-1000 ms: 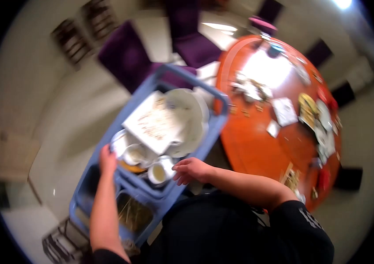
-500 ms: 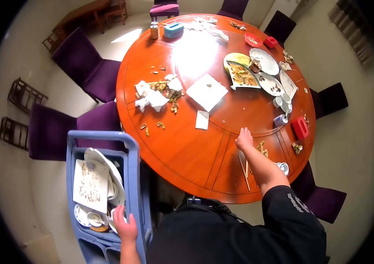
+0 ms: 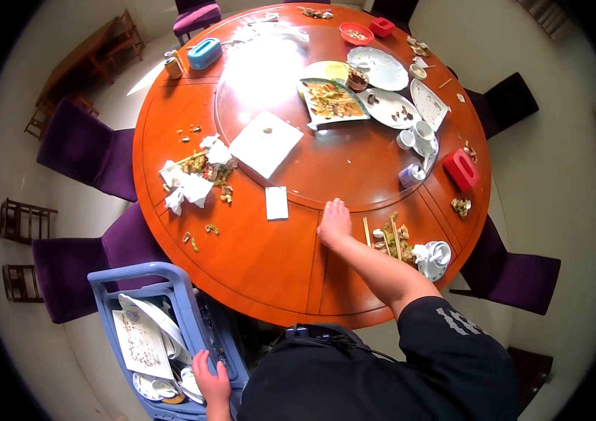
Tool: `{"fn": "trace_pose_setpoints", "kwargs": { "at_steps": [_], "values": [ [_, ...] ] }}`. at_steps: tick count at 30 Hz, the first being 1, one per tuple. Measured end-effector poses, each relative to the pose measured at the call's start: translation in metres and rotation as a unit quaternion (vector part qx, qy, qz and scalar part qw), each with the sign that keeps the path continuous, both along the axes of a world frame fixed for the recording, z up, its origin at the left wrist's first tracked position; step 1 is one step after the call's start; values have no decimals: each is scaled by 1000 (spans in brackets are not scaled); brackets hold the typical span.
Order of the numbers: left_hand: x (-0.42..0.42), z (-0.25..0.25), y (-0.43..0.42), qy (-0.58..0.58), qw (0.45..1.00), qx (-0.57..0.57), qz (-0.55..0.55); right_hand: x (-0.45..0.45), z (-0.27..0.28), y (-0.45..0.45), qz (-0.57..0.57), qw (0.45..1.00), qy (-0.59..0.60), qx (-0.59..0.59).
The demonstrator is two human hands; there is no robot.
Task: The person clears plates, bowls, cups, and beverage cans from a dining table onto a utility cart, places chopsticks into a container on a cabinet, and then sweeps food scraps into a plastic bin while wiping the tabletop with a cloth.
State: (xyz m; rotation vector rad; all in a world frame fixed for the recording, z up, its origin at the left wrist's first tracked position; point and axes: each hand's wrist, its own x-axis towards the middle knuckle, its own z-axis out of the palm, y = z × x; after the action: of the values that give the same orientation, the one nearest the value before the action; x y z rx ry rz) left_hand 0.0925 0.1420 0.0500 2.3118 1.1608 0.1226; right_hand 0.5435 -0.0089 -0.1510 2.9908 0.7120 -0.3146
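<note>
My right hand (image 3: 335,222) reaches over the near edge of the glossy turntable (image 3: 365,184), palm down with its fingers stretched out and nothing held. Right of its wrist lie chopsticks (image 3: 367,231) and a heap of food scraps (image 3: 400,245). A white napkin (image 3: 277,203) lies to its left. My left hand (image 3: 212,379), fingers apart, is at the right rim of the blue cart (image 3: 187,288); whether it touches the rim I cannot tell. Inside the cart are a soiled square white plate (image 3: 142,344), an oval dish and small bowls.
On the turntable stand a square white plate (image 3: 267,146), a dish of leftover food (image 3: 333,100), oval plates (image 3: 376,69) and a can (image 3: 412,175). Crumpled tissues (image 3: 189,191) and scraps lie left. Stacked small bowls (image 3: 434,259) sit near the right edge. Purple chairs (image 3: 508,281) surround the table.
The view has shifted, so the table appears further left and the cart lower. My right hand stays by the turntable's near edge, slightly closer to the napkin. My left hand remains beside the cart.
</note>
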Motion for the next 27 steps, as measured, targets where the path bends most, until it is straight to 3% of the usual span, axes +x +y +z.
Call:
{"fn": "trace_pose_setpoints", "kwargs": {
  "at_steps": [4, 8, 11, 12, 14, 15, 17, 18, 20, 22, 24, 25, 27],
  "values": [
    [15, 10, 5, 12, 1000, 7, -13, -9, -2, 50, 30, 999, 12, 40],
    [19, 13, 1, 17, 1000, 10, -13, -5, 40, 75, 65, 991, 67, 97],
    [21, 14, 1, 16, 1000, 10, -24, -3, 57, 79, 93, 952, 127, 263],
    [22, 14, 2, 19, 999, 11, -24, -6, 56, 73, 91, 951, 129, 264],
    [24, 13, 4, 11, 999, 13, -33, -13, 53, 57, -63, 882, 251, 395],
    [27, 15, 6, 15, 999, 11, -35, -12, 33, 48, -173, 843, 220, 458],
    [33, 17, 6, 15, 999, 7, -41, -7, 28, 28, -313, 794, 23, 521],
    [35, 16, 6, 14, 999, 1, -48, -1, 28, 11, -382, 782, 31, 491],
    [34, 13, 4, 16, 998, 3, -58, 9, 51, -10, -366, 796, -109, 469],
    [39, 14, 1, 17, 997, -6, -75, 31, 63, -10, -275, 810, -190, 483],
    [41, 16, 1, 18, 997, -5, -81, 54, 55, -1, -151, 862, -89, 476],
    [41, 16, 0, 19, 996, -3, -82, 60, 57, 6, -139, 850, 78, 502],
    [40, 17, 0, 22, 996, -4, -83, 45, 59, 16, -44, 895, 50, 441]
  ]
}}
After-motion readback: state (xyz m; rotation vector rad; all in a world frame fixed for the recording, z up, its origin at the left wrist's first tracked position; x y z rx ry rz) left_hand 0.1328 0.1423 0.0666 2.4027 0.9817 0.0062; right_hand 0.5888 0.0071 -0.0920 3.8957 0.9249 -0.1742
